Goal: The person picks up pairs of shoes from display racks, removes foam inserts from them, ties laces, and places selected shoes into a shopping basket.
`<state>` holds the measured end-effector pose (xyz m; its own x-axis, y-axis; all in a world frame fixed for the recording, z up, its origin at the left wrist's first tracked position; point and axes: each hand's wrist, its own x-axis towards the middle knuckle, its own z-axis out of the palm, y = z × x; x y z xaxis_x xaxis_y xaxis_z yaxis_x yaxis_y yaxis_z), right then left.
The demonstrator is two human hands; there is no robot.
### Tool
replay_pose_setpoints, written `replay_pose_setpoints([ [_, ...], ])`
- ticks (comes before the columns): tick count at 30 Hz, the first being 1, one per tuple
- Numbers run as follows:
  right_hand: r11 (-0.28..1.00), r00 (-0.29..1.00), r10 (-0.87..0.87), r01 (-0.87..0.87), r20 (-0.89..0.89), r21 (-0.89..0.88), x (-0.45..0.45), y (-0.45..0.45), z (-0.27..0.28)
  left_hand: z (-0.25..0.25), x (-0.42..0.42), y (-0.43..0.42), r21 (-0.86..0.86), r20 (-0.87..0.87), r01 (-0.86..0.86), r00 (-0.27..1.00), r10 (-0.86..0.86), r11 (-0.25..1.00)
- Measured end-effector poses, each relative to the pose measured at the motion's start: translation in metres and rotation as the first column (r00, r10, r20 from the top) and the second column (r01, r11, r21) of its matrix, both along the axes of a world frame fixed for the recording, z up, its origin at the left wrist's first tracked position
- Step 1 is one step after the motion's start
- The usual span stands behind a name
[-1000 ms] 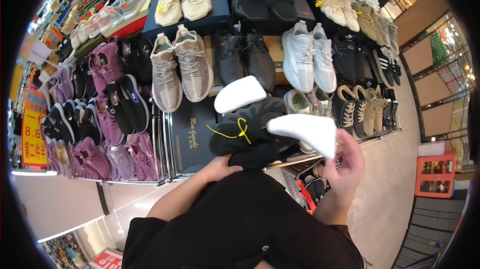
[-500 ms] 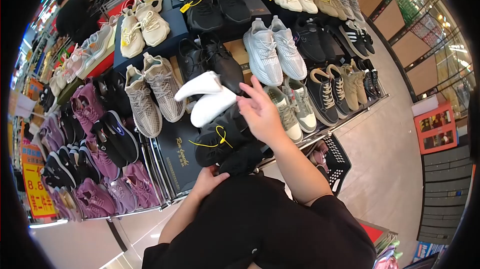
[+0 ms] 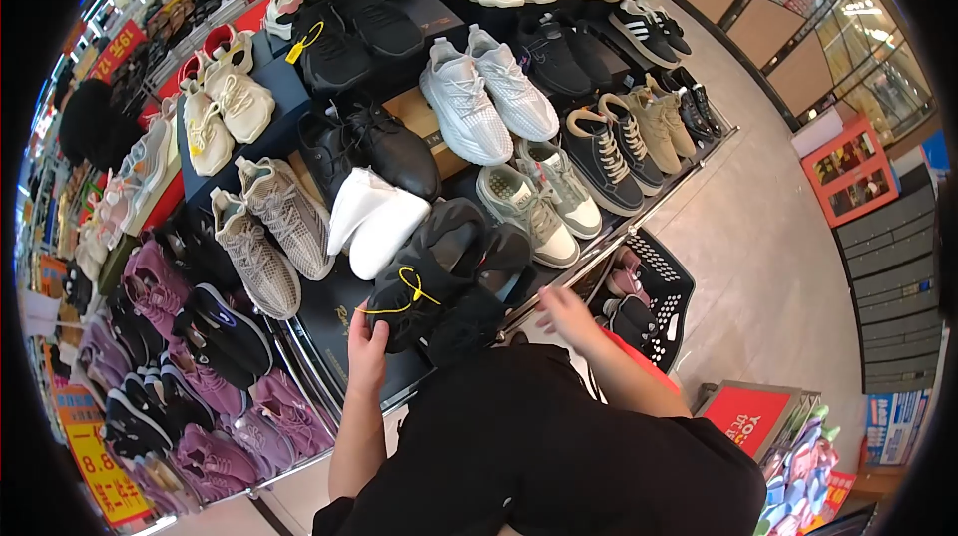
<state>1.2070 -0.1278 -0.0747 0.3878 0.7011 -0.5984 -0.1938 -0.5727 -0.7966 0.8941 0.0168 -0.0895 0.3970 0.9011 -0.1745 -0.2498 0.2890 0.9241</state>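
White shoe inserts lay outside the black sneakers; the left hand touched one, grip unclear; the right hand hung empty, fingers loosely open.

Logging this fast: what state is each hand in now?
Left hand: at the yellow-tied black shoe; grip unclear.
Right hand: open, holding nothing.

Noted black footwear, soft-looking and matte, grouped tightly at the near edge of the display; overlapping dark shapes, exact outlines not distinguishable; fitted with a thin yellow tie, looped on top, with a loose tail trailing to the left; observed just beyond, two white inserts, smooth and plain, lying side by side and touching, rounded ends towards the near side, next to glossy black shoes.
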Motion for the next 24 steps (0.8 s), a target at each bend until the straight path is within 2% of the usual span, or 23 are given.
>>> replay_pose_setpoints([
  [1,0.994,0.994,0.107,-0.107,-0.022,-0.017,-0.008,-0.002,-0.006,0.002,0.002,0.005,-0.007,-0.003,0.023,1.0,-0.023,1.0],
  [2,0.995,0.995,0.096,-0.096,-0.027,-0.01,-0.015,-0.003,-0.011,0.003,0.002,0.011,-0.001,-0.009,0.035,0.999,-0.035,0.999],
  [4,0.982,0.978,0.171,-0.158,-0.122,0.107,-0.035,-0.001,-0.019,0.002,0.003,0.02,0.05,-0.162,0.11,0.982,-0.101,0.993],
  [6,0.982,0.986,0.11,-0.089,-0.122,0.166,-0.042,0.0,-0.033,0.001,0.003,0.021,0.045,-0.145,0.117,0.983,-0.11,0.992],
  [8,0.966,0.974,0.12,-0.07,-0.192,0.249,-0.04,0.003,-0.037,-0.002,0.004,0.02,0.041,-0.132,0.124,0.984,-0.118,0.991],
  [9,0.935,0.968,0.186,-0.12,-0.17,0.335,-0.039,0.004,-0.052,-0.005,0.003,0.018,0.034,-0.094,0.105,0.99,-0.102,0.994],
  [10,0.935,0.968,0.175,-0.106,-0.181,0.339,-0.043,0.002,-0.05,-0.002,0.004,0.013,0.024,-0.057,0.084,0.995,-0.083,0.996],
  [11,0.935,0.976,0.103,-0.03,-0.189,0.354,-0.048,0.0,-0.049,0.002,0.005,0.01,0.012,0.016,0.101,0.995,-0.101,0.995],
  [12,0.928,0.98,0.034,0.042,-0.196,0.369,-0.052,-0.002,-0.046,0.005,0.006,0.006,0.014,0.007,0.109,0.994,-0.109,0.994],
  [14,0.918,0.976,-0.019,0.103,-0.215,0.383,-0.059,-0.008,-0.023,0.01,0.008,-0.001,-0.098,0.195,0.124,0.975,-0.103,0.987],
  [15,0.859,0.944,-0.016,0.182,-0.33,0.478,-0.06,-0.01,-0.007,0.013,0.011,-0.006,-0.1,0.19,0.123,0.977,-0.102,0.987],
  [16,0.787,0.899,0.002,0.269,-0.438,0.555,-0.059,-0.01,0.001,0.019,0.017,-0.01,-0.094,0.261,0.133,0.96,-0.105,0.987],
  [17,0.856,0.886,-0.024,0.258,-0.463,0.448,-0.053,-0.015,0.004,0.025,0.023,-0.015,-0.088,0.333,0.143,0.937,-0.107,0.986],
  [18,0.856,0.885,-0.027,0.261,-0.465,0.446,-0.051,-0.014,0.007,0.03,0.029,-0.022,-0.09,0.331,0.145,0.937,-0.108,0.985],
  [20,0.556,0.917,0.095,0.274,-0.387,0.785,-0.043,-0.011,0.016,0.041,0.042,-0.034,-0.057,0.333,0.136,0.937,-0.109,0.989],
  [22,0.538,0.92,0.096,0.273,-0.38,0.797,-0.027,-0.014,0.017,0.049,0.048,-0.045,0.016,0.339,0.164,0.927,-0.16,0.986],
  [24,0.605,0.984,0.144,-0.006,-0.102,0.796,-0.01,-0.017,0.035,0.055,0.047,-0.049,0.118,0.329,0.201,0.916,-0.229,0.973],
])
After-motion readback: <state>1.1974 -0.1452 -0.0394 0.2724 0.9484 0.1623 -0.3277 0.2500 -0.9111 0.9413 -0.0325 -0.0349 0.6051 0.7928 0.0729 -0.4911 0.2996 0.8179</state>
